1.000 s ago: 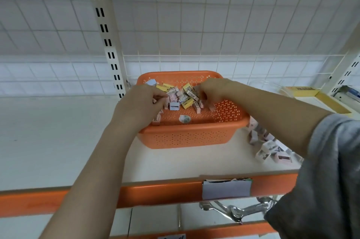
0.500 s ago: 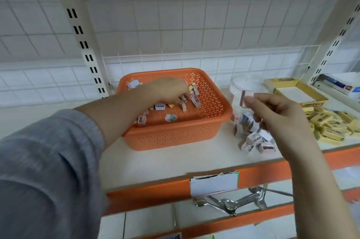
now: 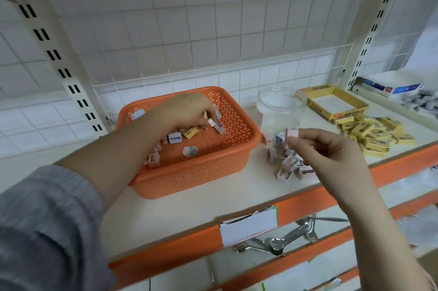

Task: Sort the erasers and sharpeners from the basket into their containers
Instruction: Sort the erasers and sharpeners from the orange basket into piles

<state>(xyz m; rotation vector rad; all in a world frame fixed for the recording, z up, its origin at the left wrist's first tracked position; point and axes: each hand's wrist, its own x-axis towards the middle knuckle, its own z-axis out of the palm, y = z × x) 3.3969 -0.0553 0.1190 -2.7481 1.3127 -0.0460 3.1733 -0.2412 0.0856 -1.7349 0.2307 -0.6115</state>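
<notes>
An orange perforated basket (image 3: 203,172) stands on the white shelf and holds several small sharpeners and a yellow eraser (image 3: 191,131). My left hand (image 3: 187,110) reaches into the basket, its fingertips pinching a small pink sharpener (image 3: 211,121). My right hand (image 3: 331,150) is outside the basket, to its right, and pinches another pink sharpener (image 3: 292,132) above a pile of sharpeners (image 3: 288,163) on the shelf. A clear round container (image 3: 279,103) stands behind that pile. A yellow cardboard box (image 3: 331,103) sits further right, with a heap of yellow erasers (image 3: 374,134) before it.
The shelf has an orange front edge (image 3: 308,200) with a white paper label (image 3: 248,226). White slotted uprights (image 3: 54,53) stand at left and right against a wire grid back. Boxes (image 3: 393,88) lie on the neighbouring shelf at right. A metal clamp (image 3: 279,241) lies on the shelf below.
My right hand came out of the basket with a pink sharpener and moved right, over the sharpener pile. My left hand stayed in the basket. The view turned right.
</notes>
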